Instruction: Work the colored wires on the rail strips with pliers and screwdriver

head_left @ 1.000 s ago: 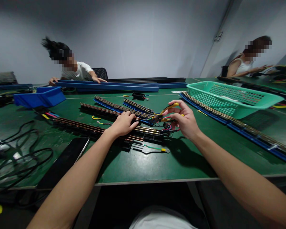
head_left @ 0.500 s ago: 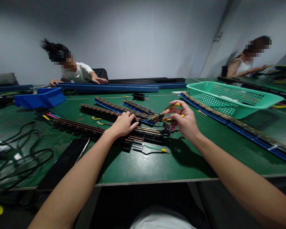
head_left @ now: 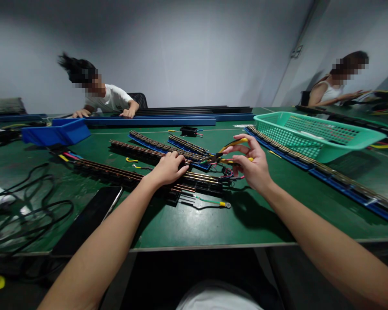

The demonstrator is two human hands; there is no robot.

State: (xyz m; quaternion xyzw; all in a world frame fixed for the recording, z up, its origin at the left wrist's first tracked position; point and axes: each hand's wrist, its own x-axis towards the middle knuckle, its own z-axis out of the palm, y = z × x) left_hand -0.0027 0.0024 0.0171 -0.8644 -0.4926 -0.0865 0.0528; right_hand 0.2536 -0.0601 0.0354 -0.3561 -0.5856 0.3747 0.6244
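Note:
My left hand [head_left: 168, 168] lies on a long black strip with copper rails [head_left: 129, 177] on the green table [head_left: 187, 224], fingers curled down over it. My right hand [head_left: 250, 165] is closed round yellow-handled pliers [head_left: 231, 150]. The pliers' jaws point left at a bundle of coloured wires [head_left: 224, 172] at the strip's right end. More railed strips [head_left: 155, 146] on blue backing lie just behind my hands. A green wire with a yellow terminal [head_left: 213, 202] rests on the table in front of the strip.
A teal mesh basket [head_left: 313, 133] stands at the right, beside a long railed strip [head_left: 326, 172]. A blue bin [head_left: 56, 132] sits at the left. Black cables [head_left: 22, 211] and a dark flat slab [head_left: 87, 219] lie near left. Two other people work at the far tables.
My right hand with the pliers has risen slightly over the wires. The person at the far left has drawn both hands closer in. My left hand has stayed put.

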